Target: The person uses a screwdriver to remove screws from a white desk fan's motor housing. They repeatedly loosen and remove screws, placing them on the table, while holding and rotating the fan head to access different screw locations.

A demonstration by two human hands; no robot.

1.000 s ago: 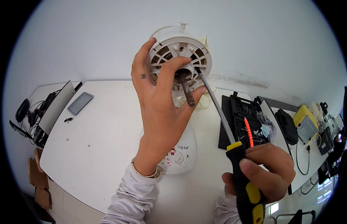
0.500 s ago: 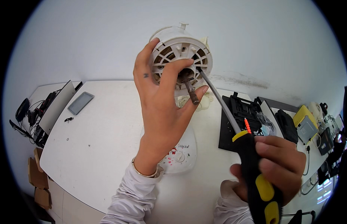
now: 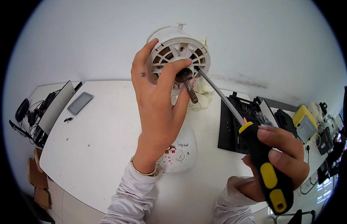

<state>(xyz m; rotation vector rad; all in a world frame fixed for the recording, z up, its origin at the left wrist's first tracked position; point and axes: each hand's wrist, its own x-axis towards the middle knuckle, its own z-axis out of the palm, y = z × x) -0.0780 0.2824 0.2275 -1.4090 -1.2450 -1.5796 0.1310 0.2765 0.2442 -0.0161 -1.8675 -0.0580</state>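
My left hand (image 3: pixel 156 97) grips a white round motor housing (image 3: pixel 183 42) with a slotted front, held up above the table. Its thumb lies beside the metal shaft (image 3: pixel 191 91) that sticks out of the housing's middle. In my right hand (image 3: pixel 283 156) is a screwdriver (image 3: pixel 252 143) with a black and yellow handle and a long grey blade. The blade's tip reaches into a slot right of the shaft; what it touches inside is hidden. Below my left hand, a white base (image 3: pixel 186 149) with printed red figures and a knob lies on the table, partly covered by the wrist.
A cream cable (image 3: pixel 203 99) lies behind the housing on the white table (image 3: pixel 87 149). To the right is an open black tool case (image 3: pixel 240 112), with a yellow and grey box (image 3: pixel 305 123) beyond. A grey tray (image 3: pixel 81 103) and a monitor (image 3: pixel 61 106) stand left.
My left thumb has drawn in toward the shaft, and the housing has shifted slightly left. The screwdriver's handle has turned and moved a little right in my right hand.
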